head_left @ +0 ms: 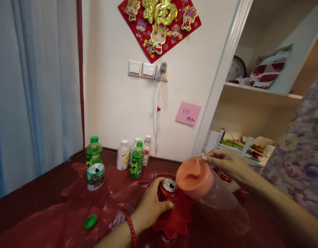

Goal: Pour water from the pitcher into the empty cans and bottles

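My left hand [155, 203] is wrapped round a red drink can [167, 191] with its tab hole open. Under the can spreads a red scallop-edged mat or dish [174, 224]; I cannot tell which. My right hand [221, 165] grips a clear plastic pitcher [221, 203] by its rim or handle, which the fingers partly hide. The pitcher tilts left, its orange lid [192, 175] close beside the can's top. Whether the two touch is unclear, and no liquid shows at the lid.
A white-and-green open can [95, 179] stands left, before a green bottle [94, 151]. Another green bottle [137, 162] stands near white-capped bottles [123, 156]. A green lid [90, 221] lies on the red plastic-covered table [50, 220]. A cord [157, 127] hangs down the wall.
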Tool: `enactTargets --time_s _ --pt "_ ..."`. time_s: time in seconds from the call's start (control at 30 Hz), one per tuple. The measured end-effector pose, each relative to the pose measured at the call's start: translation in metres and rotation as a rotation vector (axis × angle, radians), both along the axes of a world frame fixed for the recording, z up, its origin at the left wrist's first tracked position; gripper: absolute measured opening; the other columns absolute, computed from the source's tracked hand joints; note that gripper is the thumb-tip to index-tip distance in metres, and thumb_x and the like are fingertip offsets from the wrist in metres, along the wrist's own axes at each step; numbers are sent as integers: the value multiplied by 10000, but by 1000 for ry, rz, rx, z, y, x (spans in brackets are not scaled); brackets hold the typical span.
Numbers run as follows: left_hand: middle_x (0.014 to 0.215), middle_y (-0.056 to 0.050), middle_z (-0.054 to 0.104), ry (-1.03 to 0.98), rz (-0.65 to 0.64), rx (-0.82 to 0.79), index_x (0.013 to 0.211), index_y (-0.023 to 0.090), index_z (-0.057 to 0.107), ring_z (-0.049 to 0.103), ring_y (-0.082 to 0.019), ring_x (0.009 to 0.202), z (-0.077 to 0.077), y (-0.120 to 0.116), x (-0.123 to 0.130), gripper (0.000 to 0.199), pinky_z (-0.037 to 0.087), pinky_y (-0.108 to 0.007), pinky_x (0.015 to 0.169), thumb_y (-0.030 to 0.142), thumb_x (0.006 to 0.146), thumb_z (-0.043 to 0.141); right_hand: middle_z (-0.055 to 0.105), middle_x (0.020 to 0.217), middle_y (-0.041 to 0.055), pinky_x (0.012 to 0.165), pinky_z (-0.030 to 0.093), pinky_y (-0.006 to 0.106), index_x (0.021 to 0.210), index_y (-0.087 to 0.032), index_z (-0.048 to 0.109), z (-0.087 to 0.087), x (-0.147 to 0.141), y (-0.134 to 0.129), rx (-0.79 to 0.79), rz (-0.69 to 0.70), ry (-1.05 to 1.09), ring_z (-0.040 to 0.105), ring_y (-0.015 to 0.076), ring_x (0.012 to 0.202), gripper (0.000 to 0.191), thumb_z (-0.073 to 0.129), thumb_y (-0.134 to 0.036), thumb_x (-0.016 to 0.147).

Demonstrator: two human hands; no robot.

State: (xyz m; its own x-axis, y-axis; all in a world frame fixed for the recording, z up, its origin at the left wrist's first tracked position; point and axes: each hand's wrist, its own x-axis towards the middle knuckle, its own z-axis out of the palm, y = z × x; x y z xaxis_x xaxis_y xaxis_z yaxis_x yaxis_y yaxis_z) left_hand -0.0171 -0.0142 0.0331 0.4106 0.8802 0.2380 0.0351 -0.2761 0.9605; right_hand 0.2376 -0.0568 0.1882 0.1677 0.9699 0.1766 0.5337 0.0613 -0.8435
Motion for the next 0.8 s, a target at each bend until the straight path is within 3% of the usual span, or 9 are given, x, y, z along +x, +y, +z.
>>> enactTargets --time_s 0.8 --pt "1231 -67 666 18 8 -12 1207 221 543 589 -273 1148 5 -1 1 680 416 -374 1023 59 573 729 474 482 -55 384 279 227 798 -196 680 -3 4 2 1 30 -34 366 95 391 377 691 -572 775"
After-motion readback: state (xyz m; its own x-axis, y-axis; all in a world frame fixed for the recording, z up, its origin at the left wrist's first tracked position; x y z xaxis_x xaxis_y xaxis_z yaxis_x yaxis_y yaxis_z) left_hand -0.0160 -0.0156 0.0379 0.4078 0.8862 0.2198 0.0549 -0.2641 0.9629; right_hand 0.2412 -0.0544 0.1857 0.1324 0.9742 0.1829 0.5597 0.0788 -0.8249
